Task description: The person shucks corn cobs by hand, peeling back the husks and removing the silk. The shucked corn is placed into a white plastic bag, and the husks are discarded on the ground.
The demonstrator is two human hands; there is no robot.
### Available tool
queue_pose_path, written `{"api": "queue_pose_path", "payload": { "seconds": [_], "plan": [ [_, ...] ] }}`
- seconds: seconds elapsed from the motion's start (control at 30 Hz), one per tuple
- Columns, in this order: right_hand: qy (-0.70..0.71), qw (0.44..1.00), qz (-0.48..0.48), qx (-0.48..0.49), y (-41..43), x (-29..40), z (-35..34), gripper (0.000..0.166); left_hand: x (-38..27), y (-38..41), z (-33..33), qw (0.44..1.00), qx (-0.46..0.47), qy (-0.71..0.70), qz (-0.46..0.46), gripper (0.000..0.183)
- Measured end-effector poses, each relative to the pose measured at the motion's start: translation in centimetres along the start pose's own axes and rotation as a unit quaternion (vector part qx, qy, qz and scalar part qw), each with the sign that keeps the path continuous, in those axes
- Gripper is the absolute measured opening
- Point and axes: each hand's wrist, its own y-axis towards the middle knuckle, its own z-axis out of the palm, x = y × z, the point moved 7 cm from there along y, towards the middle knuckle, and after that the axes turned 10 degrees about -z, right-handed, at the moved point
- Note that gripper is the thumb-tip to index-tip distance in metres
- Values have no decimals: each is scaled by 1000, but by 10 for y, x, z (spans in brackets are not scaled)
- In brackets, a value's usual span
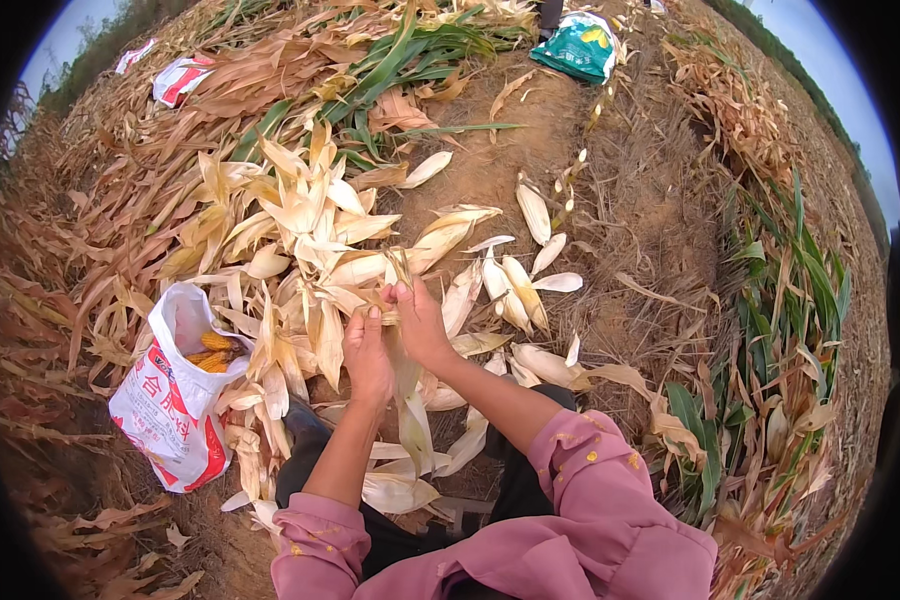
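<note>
Both hands meet in front of my body at a dry corn husk [390, 316]. My left hand [367, 351] pinches it from the left, with the thumb on top. On the other side, my right hand [421, 324] grips it with bent fingers. The fingers hide most of what lies between them, so I cannot tell whether a cob is inside. A long pale husk strip [414, 427] hangs below the hands. Just beyond them is a heap of peeled husks [307, 217]. Several ears in their husks [511, 289] lie on the soil to the right.
To the left, a white and red woven sack [169, 409] stands with its mouth open and yellow corn cobs [214, 352] inside. A green and white sack [577, 49] lies farther ahead, by a person's leg [550, 16]. Corn stalks [776, 345] line the right side.
</note>
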Motion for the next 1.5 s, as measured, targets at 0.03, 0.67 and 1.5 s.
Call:
{"api": "queue_pose_path", "payload": {
  "seconds": [0.03, 0.67, 1.5],
  "plan": [
    [11, 1000, 15, 1, 1, -1, -1, 33, 0, 0, 0, 999, 5, 39, 17, 28],
    [210, 945, 250, 10, 8, -30, -12, 31, -25, -24, 41, 964, 123, 221, 76, 20],
    [286, 895, 205, -274, 38, -80, -164, 26, -8, -155, 31, 881, 185, 435, -1, 15]
  ]
}}
